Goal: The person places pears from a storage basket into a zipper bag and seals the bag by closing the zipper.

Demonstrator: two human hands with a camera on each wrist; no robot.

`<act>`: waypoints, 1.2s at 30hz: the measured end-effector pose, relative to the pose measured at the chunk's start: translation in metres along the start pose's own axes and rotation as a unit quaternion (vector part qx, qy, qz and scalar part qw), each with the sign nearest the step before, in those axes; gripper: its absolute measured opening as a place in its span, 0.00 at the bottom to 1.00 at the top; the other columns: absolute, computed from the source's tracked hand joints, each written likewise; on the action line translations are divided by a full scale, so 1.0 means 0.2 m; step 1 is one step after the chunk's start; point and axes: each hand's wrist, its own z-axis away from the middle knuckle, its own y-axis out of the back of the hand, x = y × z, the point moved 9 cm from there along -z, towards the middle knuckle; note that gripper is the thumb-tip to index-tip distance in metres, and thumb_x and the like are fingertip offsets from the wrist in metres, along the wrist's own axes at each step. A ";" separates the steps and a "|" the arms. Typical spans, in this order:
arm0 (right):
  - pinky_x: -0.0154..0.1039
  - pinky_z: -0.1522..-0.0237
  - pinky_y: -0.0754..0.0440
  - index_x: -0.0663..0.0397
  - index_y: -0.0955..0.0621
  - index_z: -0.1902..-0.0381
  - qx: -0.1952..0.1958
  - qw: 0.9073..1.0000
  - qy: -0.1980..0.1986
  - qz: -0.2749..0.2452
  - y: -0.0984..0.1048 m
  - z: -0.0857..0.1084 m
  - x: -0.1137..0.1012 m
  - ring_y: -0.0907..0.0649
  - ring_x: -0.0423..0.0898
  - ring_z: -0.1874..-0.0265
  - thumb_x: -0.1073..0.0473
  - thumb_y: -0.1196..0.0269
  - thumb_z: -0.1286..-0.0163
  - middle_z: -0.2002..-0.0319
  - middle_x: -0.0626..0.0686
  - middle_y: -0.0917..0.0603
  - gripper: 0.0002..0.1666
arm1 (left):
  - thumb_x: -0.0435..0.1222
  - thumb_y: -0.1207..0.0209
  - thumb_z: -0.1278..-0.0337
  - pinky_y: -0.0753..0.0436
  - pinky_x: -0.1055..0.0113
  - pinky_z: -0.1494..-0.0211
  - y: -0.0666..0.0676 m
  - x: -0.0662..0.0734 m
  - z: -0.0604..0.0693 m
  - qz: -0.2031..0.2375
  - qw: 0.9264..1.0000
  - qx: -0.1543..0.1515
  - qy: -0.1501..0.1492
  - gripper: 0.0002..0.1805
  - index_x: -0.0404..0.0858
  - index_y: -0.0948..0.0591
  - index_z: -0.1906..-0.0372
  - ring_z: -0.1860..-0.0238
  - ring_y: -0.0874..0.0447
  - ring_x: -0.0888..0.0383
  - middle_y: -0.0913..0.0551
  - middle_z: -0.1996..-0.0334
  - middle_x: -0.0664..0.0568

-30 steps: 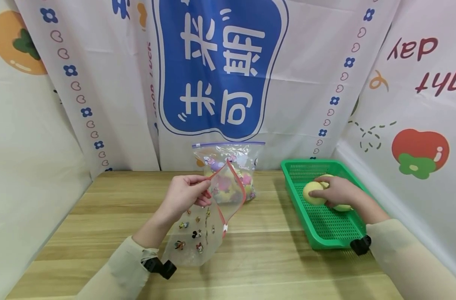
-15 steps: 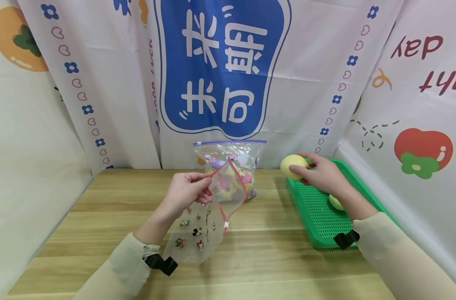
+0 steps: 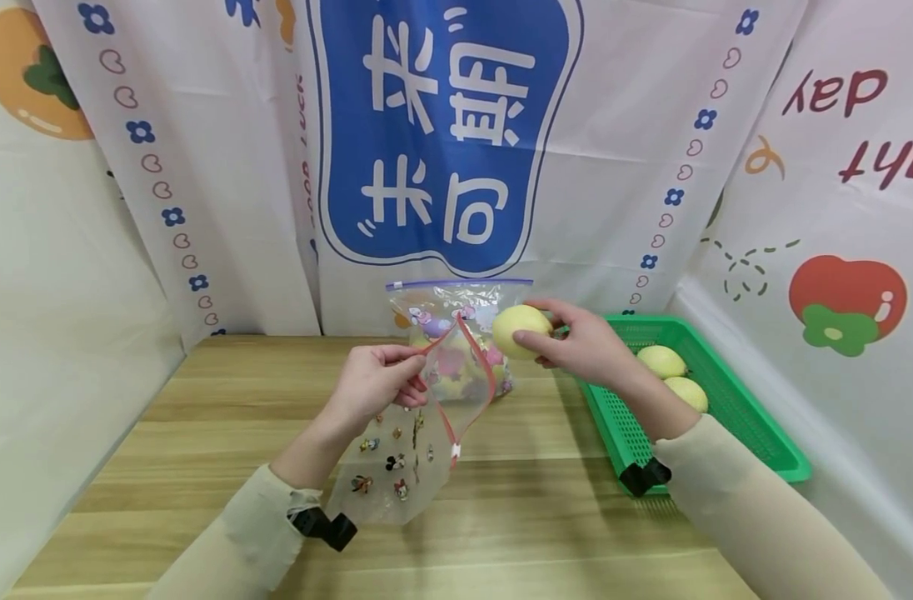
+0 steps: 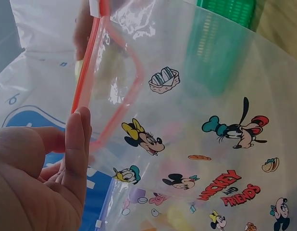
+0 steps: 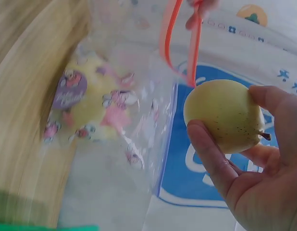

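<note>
My left hand [image 3: 377, 383] pinches the red zip edge of a clear zip bag [image 3: 392, 475] printed with cartoon characters. The bag's mouth gapes toward the right, its white slider [image 3: 455, 451] at the lower corner. In the left wrist view the thumb and fingers [image 4: 74, 159] press on that red edge. My right hand [image 3: 587, 342] grips a yellow pear [image 3: 522, 330] in the air, just right of the bag's mouth and apart from it. The right wrist view shows the pear [image 5: 223, 115] held between thumb and fingers, its short stem toward the palm.
Behind the held bag stands a purple-zip bag [image 3: 460, 287] with yellow things inside. A green basket [image 3: 771, 450] on the right holds two pears [image 3: 661, 362]. The wooden table [image 3: 202, 417] meets a printed cloth [image 3: 614, 167] at the back.
My right hand has lifted one pear out of the green basket and carried it left to beside the bag's mouth. My left hand keeps its hold on the bag in nearly the same place.
</note>
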 end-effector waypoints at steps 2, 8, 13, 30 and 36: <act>0.42 0.56 0.07 0.41 0.26 0.19 -0.007 1.000 0.014 -0.006 -0.04 0.00 -0.04 0.08 0.49 0.59 0.37 0.29 0.24 0.47 0.60 0.15 0.42 | 0.32 0.38 0.21 0.08 0.68 0.68 -0.01 -0.01 0.00 0.002 1.000 -0.002 0.004 0.20 0.22 0.17 0.35 0.77 0.09 0.61 0.11 0.75 0.49; 0.45 0.50 0.06 0.46 0.30 0.17 -0.029 0.997 0.059 -0.036 -0.14 0.00 -0.15 0.09 0.54 0.47 0.41 0.30 0.22 0.39 0.60 0.15 0.42 | 0.30 0.39 0.21 0.08 0.67 0.68 -0.03 -0.01 0.00 0.017 1.000 -0.011 0.003 0.20 0.20 0.19 0.34 0.77 0.09 0.61 0.11 0.75 0.49; 0.47 0.45 0.07 0.48 0.25 0.25 -0.050 0.995 0.080 -0.044 -0.22 0.00 -0.21 0.10 0.54 0.40 0.43 0.29 0.23 0.36 0.57 0.15 0.35 | 0.31 0.39 0.20 0.08 0.67 0.67 -0.03 -0.01 0.00 0.014 1.000 -0.012 0.000 0.20 0.20 0.19 0.35 0.77 0.09 0.61 0.11 0.75 0.49; 0.40 0.57 0.14 0.39 0.20 0.26 -0.169 0.969 0.142 0.113 -0.57 -0.04 -0.21 0.15 0.47 0.59 0.54 0.24 0.29 0.45 0.50 0.12 0.35 | 0.32 0.38 0.20 0.07 0.65 0.67 -0.08 0.03 0.02 -0.001 1.000 -0.005 0.005 0.15 0.25 0.13 0.41 0.77 0.09 0.59 0.10 0.71 0.45; 0.50 0.37 0.12 0.45 0.23 0.25 -0.208 0.960 0.136 0.125 -0.69 -0.09 -0.17 0.12 0.48 0.43 0.52 0.21 0.32 0.32 0.50 0.14 0.40 | 0.31 0.39 0.20 0.08 0.66 0.67 -0.12 0.07 0.03 0.000 1.000 -0.011 -0.003 0.15 0.23 0.13 0.41 0.76 0.09 0.60 0.08 0.68 0.43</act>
